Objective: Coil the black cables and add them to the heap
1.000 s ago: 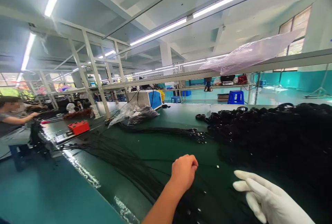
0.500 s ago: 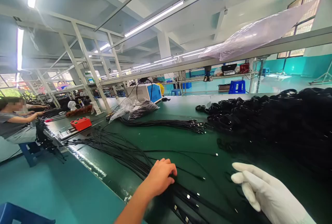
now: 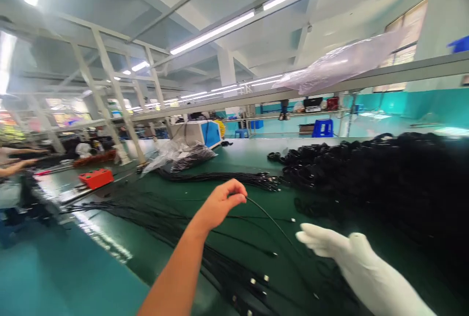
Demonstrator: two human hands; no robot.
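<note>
The left hand (image 3: 220, 204) is pinching a thin black cable (image 3: 269, 218) between thumb and fingertips, its other fingers curled in, and is holding it above the green desk (image 3: 249, 157). From the fingertips the cable is arcing down and to the right, running towards the right hand (image 3: 330, 245). That hand, in a white glove, is lying open with its fingers stretched out and is gripping nothing. More loose cables (image 3: 176, 228) are lying spread under the left forearm, and a big pile of coiled cables (image 3: 384, 179) is sitting just beyond the gloved hand.
</note>
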